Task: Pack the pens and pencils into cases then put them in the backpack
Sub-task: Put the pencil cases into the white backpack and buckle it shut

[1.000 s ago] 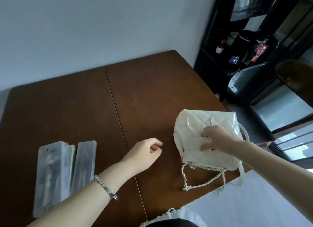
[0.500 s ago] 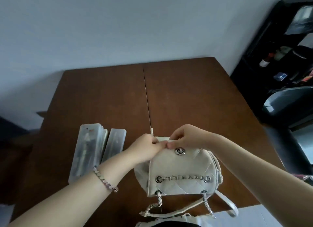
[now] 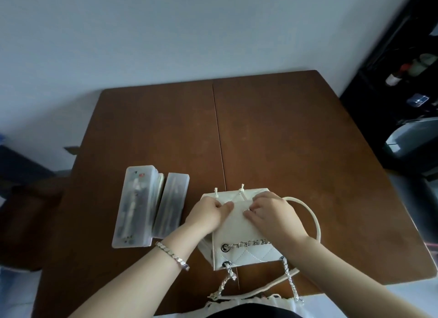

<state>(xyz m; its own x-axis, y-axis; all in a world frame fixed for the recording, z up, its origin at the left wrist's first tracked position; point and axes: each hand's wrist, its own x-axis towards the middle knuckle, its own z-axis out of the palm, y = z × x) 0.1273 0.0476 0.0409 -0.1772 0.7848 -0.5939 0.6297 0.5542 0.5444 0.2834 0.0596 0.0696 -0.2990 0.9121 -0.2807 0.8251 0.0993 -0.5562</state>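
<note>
A small white quilted backpack (image 3: 246,253) with silver chain straps lies on the brown table (image 3: 284,132), near the front edge. My left hand (image 3: 209,213) grips the left side of its flap near the top. My right hand (image 3: 270,213) pinches the flap at its metal clasp. Two frosted plastic pencil cases lie side by side left of the bag: a wide case (image 3: 137,208) and a narrow case (image 3: 171,204), both closed, with pens faintly showing through.
A white strap loop (image 3: 312,218) curves out to the right of the backpack. A dark shelf unit (image 3: 403,80) with bottles stands at the right beyond the table. A grey wall runs behind the table.
The backpack has come from the table's right side to the middle front. Both hands have closed on its flap and it now lies flatter, with the view centred on the table.
</note>
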